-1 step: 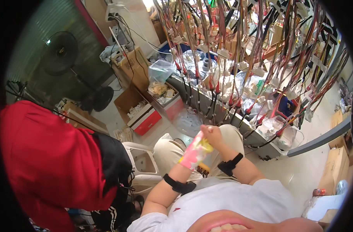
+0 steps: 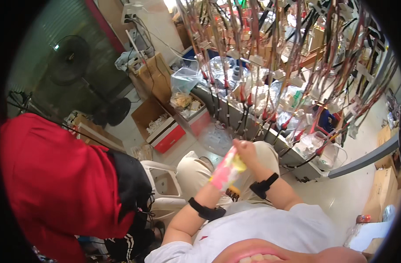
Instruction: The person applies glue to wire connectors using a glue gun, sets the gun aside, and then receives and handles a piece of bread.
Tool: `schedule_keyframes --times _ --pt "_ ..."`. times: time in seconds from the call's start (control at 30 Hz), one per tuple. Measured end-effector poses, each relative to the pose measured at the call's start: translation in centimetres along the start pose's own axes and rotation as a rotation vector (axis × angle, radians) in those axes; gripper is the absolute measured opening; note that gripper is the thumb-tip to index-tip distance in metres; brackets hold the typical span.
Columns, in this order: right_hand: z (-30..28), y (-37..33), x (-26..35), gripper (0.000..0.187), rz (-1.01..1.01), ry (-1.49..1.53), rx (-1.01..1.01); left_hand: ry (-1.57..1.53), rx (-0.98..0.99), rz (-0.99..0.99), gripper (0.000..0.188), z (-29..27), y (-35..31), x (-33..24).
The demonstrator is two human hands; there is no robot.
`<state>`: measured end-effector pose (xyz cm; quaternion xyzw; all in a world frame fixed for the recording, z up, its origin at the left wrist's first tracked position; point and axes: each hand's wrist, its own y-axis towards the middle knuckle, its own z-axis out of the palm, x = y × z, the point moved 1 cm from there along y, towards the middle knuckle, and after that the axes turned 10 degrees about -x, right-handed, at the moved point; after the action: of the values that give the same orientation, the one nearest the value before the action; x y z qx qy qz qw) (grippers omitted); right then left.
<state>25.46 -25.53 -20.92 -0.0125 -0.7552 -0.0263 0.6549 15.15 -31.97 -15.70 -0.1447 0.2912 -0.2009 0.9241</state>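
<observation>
In front of my lap, a pink, white and yellow patterned cover [image 2: 227, 171], which looks like thin plastic or cloth, wraps my left wrist and hand. My left hand [image 2: 230, 163] is inside or behind it, so its fingers are hidden. Closed fingers of my right hand [image 2: 247, 153] meet the far end of the cover and seem to grip it. Whether they also hold the left fingertips cannot be made out. Black bands sit on both forearms, the left band [image 2: 206, 209] and the right band [image 2: 264, 186].
Bundles of wires [image 2: 297, 48] hang above a long grey trough [image 2: 235, 115] ahead, which holds plastic bags and parts. A red and white box [image 2: 167, 139] and a white plastic stool [image 2: 162, 166] stand to the left. Beside me is a person in red [image 2: 64, 175]. Cartons [image 2: 378, 190] stand at right.
The whole view has shifted slightly, carrying the surroundings a little rightward. Both hands stay together at the patterned cover, with almost the same pose.
</observation>
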Motion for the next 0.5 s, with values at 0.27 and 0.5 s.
schedule_keyframes --times 0.27,0.5 --pt "-6.1 6.2 0.0 0.059 0.184 -0.052 -0.282 0.407 0.01 0.331 0.044 0.3 -7.2 -0.9" --pt "-2.6 1.8 7.1 0.045 0.16 0.047 0.099 1.608 -0.333 1.122 0.078 2.4 -6.8 -3.5"
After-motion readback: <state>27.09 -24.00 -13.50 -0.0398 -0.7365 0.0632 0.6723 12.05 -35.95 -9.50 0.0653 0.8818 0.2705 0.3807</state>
